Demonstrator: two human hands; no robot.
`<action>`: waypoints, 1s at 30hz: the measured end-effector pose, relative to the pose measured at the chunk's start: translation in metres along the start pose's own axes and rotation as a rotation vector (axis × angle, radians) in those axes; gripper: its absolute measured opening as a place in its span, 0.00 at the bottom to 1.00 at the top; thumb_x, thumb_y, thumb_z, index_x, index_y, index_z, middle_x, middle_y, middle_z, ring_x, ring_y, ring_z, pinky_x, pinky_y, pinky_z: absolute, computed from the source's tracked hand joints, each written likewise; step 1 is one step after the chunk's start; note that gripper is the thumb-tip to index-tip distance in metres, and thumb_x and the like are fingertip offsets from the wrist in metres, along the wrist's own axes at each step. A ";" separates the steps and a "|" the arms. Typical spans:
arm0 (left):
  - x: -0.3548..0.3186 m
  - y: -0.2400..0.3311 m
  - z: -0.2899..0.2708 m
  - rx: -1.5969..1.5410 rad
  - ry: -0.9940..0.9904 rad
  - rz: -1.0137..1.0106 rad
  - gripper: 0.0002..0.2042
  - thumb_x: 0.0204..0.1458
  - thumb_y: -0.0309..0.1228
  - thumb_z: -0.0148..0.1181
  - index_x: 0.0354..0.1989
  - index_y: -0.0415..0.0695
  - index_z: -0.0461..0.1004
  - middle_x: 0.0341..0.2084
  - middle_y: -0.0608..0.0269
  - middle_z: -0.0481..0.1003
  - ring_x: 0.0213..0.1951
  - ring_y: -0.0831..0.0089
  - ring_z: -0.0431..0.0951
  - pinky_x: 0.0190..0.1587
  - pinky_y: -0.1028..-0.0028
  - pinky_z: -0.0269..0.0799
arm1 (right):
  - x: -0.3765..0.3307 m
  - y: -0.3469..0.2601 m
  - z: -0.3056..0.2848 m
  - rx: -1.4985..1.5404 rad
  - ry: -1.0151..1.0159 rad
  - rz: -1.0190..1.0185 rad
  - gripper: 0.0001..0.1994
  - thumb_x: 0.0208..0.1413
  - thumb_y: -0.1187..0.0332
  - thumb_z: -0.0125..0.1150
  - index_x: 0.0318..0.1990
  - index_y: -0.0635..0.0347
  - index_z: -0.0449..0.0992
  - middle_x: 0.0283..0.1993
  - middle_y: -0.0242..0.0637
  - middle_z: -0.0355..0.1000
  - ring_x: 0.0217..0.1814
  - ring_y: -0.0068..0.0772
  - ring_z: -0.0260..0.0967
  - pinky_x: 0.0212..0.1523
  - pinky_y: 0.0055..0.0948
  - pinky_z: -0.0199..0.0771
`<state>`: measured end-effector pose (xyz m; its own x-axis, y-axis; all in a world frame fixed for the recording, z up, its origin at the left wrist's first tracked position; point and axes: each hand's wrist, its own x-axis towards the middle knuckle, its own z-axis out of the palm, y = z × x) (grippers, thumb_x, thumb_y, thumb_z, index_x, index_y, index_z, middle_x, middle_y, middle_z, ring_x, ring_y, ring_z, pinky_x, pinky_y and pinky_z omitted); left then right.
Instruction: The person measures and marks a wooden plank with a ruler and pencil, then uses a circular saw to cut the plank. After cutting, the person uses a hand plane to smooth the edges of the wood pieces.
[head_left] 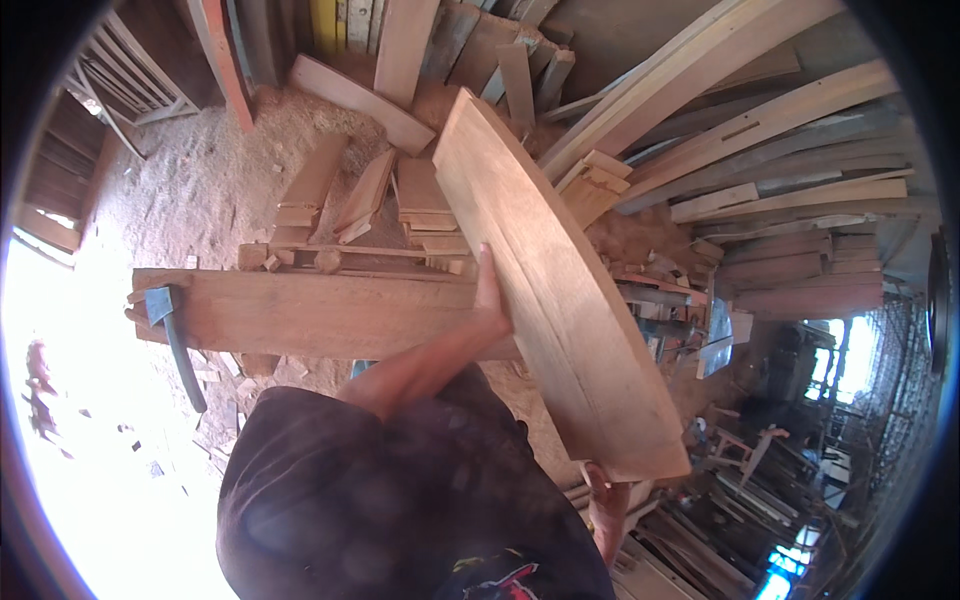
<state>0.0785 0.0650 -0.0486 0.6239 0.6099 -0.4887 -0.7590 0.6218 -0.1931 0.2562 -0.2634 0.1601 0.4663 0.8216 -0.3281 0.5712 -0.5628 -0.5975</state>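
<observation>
I hold a long curved wooden plank tilted up in front of me, its far end toward the wood pile. My left hand grips its left edge about midway, thumb raised along the board. My right hand supports the near end from below and is mostly hidden under it. A wide flat board lies crosswise beneath my left arm.
An adze with a dark handle rests on the flat board's left end. Short wood offcuts lie on the sawdust floor. Long planks are stacked at the right, with more timber leaning at the back.
</observation>
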 end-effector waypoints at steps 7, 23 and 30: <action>-0.034 0.011 -0.044 0.120 -0.027 0.506 0.50 0.65 0.75 0.35 0.80 0.41 0.54 0.70 0.46 0.70 0.68 0.50 0.74 0.71 0.50 0.70 | 0.044 0.145 0.001 -0.483 -0.097 -0.125 0.29 0.66 0.59 0.70 0.68 0.65 0.72 0.65 0.47 0.76 0.68 0.41 0.73 0.70 0.41 0.68; -0.156 -0.070 -0.116 0.015 0.244 0.948 0.56 0.59 0.78 0.44 0.79 0.36 0.57 0.72 0.43 0.66 0.70 0.49 0.70 0.76 0.56 0.60 | 0.099 -0.105 0.042 -0.271 -0.476 -0.952 0.28 0.52 0.57 0.82 0.52 0.69 0.78 0.43 0.58 0.83 0.48 0.55 0.83 0.48 0.45 0.80; -0.132 -0.030 -0.152 0.224 0.352 0.727 0.54 0.60 0.79 0.40 0.78 0.40 0.59 0.70 0.42 0.69 0.69 0.49 0.71 0.71 0.53 0.67 | 0.109 -0.143 0.062 -0.537 -0.367 -1.124 0.31 0.51 0.54 0.81 0.54 0.70 0.80 0.44 0.57 0.83 0.49 0.63 0.82 0.49 0.51 0.81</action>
<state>-0.0098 -0.1088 -0.1076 -0.1298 0.7307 -0.6702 -0.8714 0.2385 0.4288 0.1828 -0.0879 0.1645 -0.6043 0.7934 -0.0732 0.7638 0.5507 -0.3368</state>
